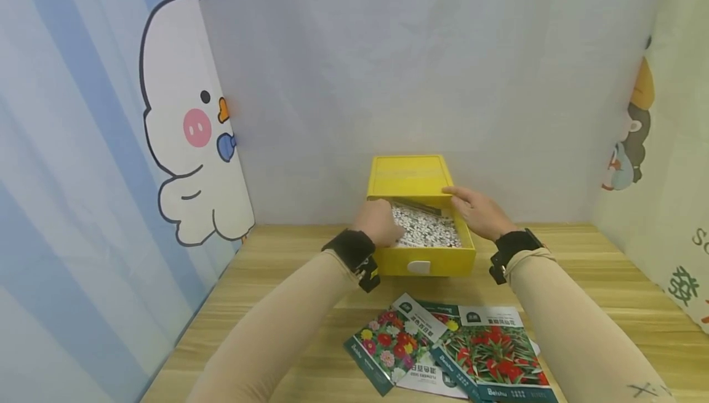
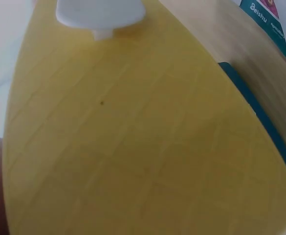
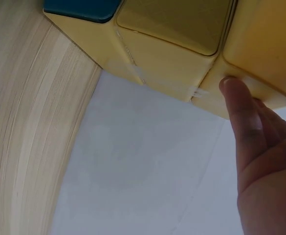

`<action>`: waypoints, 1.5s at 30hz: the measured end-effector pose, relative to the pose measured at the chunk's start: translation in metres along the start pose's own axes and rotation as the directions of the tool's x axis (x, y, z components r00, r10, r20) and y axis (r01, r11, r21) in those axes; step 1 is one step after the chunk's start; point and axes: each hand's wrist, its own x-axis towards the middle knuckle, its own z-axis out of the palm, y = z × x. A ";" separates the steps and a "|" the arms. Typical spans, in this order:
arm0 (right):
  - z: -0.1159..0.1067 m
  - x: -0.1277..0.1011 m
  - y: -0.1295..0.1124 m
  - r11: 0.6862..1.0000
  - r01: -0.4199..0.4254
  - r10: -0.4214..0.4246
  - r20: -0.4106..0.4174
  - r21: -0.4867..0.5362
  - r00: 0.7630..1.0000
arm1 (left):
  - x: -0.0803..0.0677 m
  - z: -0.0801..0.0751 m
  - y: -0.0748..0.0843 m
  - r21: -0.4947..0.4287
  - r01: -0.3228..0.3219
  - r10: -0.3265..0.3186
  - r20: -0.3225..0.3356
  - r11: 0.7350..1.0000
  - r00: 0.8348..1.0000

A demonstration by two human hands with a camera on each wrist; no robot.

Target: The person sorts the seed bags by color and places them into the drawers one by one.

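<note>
Right now my left hand (image 1: pixel 381 221) curls over a packet (image 1: pixel 423 227) in the yellow drawer (image 1: pixel 426 263). My right hand (image 1: pixel 479 211) rests with straight fingers (image 3: pixel 240 115) against the drawer's box (image 1: pixel 408 175).

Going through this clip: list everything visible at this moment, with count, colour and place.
drawer box: one, yellow, at the back of the table against the wall.
drawer: one, yellow with a white handle, pulled out toward the person.
packet in drawer: at least one, white with dark speckles, lying inside the drawer.
seed packets: about four, teal-edged with flower and red pepper pictures, overlapping at the table's near edge.
table: one, light wood.
duck picture: one, white, on the left wall.
left hand: one, reaching into the drawer's left side.
right hand: one, fingers straight against the drawer box's front right corner.
</note>
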 end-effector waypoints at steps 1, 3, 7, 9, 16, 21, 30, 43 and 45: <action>0.000 0.000 0.000 1.000 -0.004 0.004 -0.001 0.002 1.000 | 0.000 0.000 0.002 0.018 -0.006 0.006 0.005 1.000 1.000; 0.000 -0.001 0.000 1.000 -0.008 0.008 -0.002 -0.001 1.000 | -0.001 0.000 0.005 0.037 -0.009 0.008 0.026 0.999 1.000; 0.000 -0.001 0.000 1.000 -0.012 0.012 -0.005 -0.004 1.000 | -0.003 -0.001 0.013 0.056 0.024 -0.028 0.065 0.998 0.997; 0.000 -0.001 0.000 1.000 -0.012 0.012 -0.003 -0.004 1.000 | -0.004 -0.001 0.015 0.066 0.041 -0.046 0.078 0.997 0.996; -0.002 0.000 -0.002 1.000 -0.021 0.021 0.000 0.005 1.000 | 0.000 0.000 0.017 0.057 0.039 -0.045 0.104 0.998 0.994; -0.002 0.000 -0.002 1.000 -0.003 0.003 -0.003 0.004 1.000 | 0.003 0.002 0.016 0.042 0.015 -0.021 0.135 0.999 0.991; -0.002 0.000 -0.002 1.000 -0.002 0.001 0.005 0.017 1.000 | 0.004 0.001 0.017 0.044 0.003 -0.011 0.170 0.999 0.985; -0.001 0.000 0.000 1.000 0.005 -0.005 0.001 0.023 1.000 | 0.006 0.007 0.016 0.094 -0.005 -0.014 0.203 0.996 0.979; -0.002 0.000 0.000 1.000 -0.001 0.001 0.003 0.023 1.000 | 0.006 0.007 0.017 0.110 -0.010 -0.013 0.202 0.994 0.979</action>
